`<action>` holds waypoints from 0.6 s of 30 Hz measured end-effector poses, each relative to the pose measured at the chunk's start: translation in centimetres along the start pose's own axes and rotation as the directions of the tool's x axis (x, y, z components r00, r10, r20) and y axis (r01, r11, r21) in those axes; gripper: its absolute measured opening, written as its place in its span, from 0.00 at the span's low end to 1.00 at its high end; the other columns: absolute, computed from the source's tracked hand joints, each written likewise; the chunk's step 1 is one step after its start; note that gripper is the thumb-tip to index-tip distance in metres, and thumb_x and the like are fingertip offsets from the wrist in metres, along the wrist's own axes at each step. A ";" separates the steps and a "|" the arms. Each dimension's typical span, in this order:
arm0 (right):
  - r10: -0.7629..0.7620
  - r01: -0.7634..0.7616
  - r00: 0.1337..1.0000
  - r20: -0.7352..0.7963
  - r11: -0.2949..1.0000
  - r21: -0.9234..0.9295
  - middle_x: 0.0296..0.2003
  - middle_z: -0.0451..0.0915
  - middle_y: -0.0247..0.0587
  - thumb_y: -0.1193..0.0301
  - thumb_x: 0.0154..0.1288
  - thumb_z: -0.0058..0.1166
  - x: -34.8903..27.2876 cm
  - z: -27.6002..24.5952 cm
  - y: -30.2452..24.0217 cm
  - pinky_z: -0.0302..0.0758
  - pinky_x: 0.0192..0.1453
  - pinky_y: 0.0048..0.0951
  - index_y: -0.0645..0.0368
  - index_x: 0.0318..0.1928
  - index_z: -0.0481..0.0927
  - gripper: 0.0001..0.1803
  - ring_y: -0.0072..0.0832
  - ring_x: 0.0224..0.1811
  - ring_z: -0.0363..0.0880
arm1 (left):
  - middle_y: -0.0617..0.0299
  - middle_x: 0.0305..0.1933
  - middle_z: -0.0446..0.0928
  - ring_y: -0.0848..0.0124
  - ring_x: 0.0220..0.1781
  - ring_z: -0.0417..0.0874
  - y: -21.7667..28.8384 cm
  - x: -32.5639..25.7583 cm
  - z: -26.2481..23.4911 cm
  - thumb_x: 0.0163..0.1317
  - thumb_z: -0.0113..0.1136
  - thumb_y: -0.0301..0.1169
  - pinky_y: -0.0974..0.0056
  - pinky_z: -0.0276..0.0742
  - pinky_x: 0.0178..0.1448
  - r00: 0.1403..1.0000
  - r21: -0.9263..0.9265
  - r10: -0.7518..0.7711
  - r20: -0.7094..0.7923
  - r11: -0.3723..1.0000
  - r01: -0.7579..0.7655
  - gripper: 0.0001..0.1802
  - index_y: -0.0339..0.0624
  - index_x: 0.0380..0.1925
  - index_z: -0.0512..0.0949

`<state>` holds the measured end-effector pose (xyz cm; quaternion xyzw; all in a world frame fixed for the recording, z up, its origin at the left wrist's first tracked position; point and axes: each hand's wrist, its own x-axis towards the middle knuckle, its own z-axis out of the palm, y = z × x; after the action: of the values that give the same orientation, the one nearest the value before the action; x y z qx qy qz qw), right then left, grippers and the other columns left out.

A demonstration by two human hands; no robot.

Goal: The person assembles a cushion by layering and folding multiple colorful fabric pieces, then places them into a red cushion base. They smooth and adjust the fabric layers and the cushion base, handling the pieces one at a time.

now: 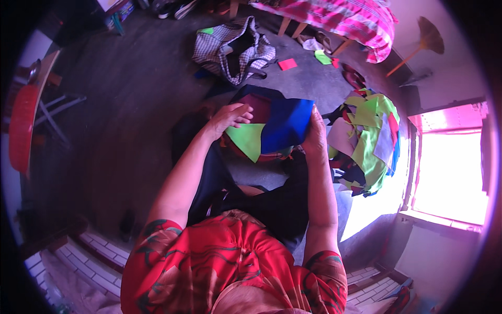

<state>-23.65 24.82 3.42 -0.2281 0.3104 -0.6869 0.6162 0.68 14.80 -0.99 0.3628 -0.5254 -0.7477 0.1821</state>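
Observation:
In front of my lap, my right hand (315, 131) grips the right edge of a blue fabric piece (285, 124), thumb on top. My left hand (231, 119) is to the left of it, its fingers slightly bent and apart with nothing seen in them. A lime-green fabric piece (247, 138) hangs beside the blue one, below my left hand. Behind them lie a maroon piece (257, 107) and a dark piece (257, 92). More coloured cloth shows underneath, mostly hidden.
At my right stands a big heap of fabric scraps (372, 138), by a bright window (451, 175). Ahead lies an open checked bag (232, 49) with a red scrap (287, 64) near it. A red tub (22, 128) sits at far left, a broom (426, 39) against the wall.

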 end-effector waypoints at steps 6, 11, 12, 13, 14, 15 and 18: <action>0.130 -0.132 0.990 0.051 0.991 0.024 0.40 0.78 0.37 0.62 0.67 0.50 0.6 0.5 3.7 0.75 0.51 0.31 0.58 0.45 0.71 0.13 0.27 0.43 0.78 | 0.60 0.47 0.76 0.72 0.50 0.74 -0.5 0.1 0.6 0.55 0.54 0.61 0.67 0.69 0.52 0.984 -0.147 -0.070 0.163 0.985 0.095 0.37 0.40 0.51 0.72; 0.139 -0.123 0.982 0.128 0.985 -0.123 0.36 0.77 0.33 0.68 0.68 0.49 0.8 0.7 5.1 0.74 0.45 0.24 0.58 0.39 0.72 0.07 0.18 0.37 0.76 | 0.64 0.41 0.77 0.75 0.46 0.75 0.4 0.1 1.3 0.55 0.63 0.42 0.67 0.70 0.49 0.991 -0.033 0.045 0.125 0.999 -0.041 0.22 0.42 0.46 0.75; 0.130 -0.109 0.984 0.121 0.980 -0.167 0.35 0.78 0.32 0.69 0.67 0.49 0.8 0.6 5.6 0.73 0.44 0.23 0.59 0.38 0.72 0.07 0.17 0.37 0.75 | 0.65 0.38 0.77 0.76 0.43 0.76 -0.3 0.5 1.2 0.55 0.64 0.38 0.68 0.71 0.48 0.989 -0.071 0.067 0.133 0.996 -0.058 0.18 0.43 0.44 0.76; 0.119 -0.093 0.986 0.115 0.973 -0.210 0.34 0.78 0.32 0.69 0.67 0.50 0.8 0.5 6.0 0.73 0.44 0.22 0.59 0.38 0.73 0.06 0.17 0.36 0.74 | 0.65 0.36 0.77 0.77 0.40 0.77 -0.2 0.5 1.2 0.54 0.65 0.33 0.69 0.72 0.46 0.986 -0.108 0.090 0.139 0.991 -0.075 0.16 0.43 0.42 0.76; 0.104 -0.070 0.987 0.126 0.965 -0.251 0.35 0.78 0.32 0.70 0.67 0.51 0.9 0.3 6.1 0.71 0.46 0.21 0.59 0.39 0.73 0.06 0.16 0.37 0.74 | 0.66 0.34 0.77 0.78 0.38 0.77 -0.1 0.6 1.2 0.53 0.65 0.30 0.71 0.72 0.44 0.992 -0.113 0.089 0.086 0.990 -0.079 0.14 0.44 0.40 0.76; 0.076 -0.031 0.990 0.122 0.942 -0.334 0.35 0.78 0.32 0.71 0.67 0.51 0.9 0.0 6.2 0.71 0.46 0.20 0.60 0.40 0.73 0.06 0.16 0.38 0.74 | 0.67 0.32 0.77 0.78 0.35 0.77 0.0 0.6 1.1 0.53 0.65 0.27 0.72 0.72 0.42 0.996 -0.117 0.088 0.032 0.990 -0.084 0.12 0.44 0.39 0.76; 0.019 0.041 0.992 0.123 0.881 -0.471 0.36 0.78 0.32 0.73 0.65 0.52 0.6 0.9 6.2 0.71 0.48 0.20 0.61 0.41 0.73 0.06 0.17 0.39 0.75 | 0.69 0.30 0.77 0.80 0.32 0.77 -0.5 0.7 0.2 0.52 0.65 0.24 0.73 0.72 0.39 0.988 -0.080 0.139 -0.066 0.986 -0.144 0.10 0.45 0.34 0.76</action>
<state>-18.73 23.80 -0.33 -0.4154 0.4284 -0.5785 0.5561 0.08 14.68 -1.65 0.3389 -0.5123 -0.7430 0.2659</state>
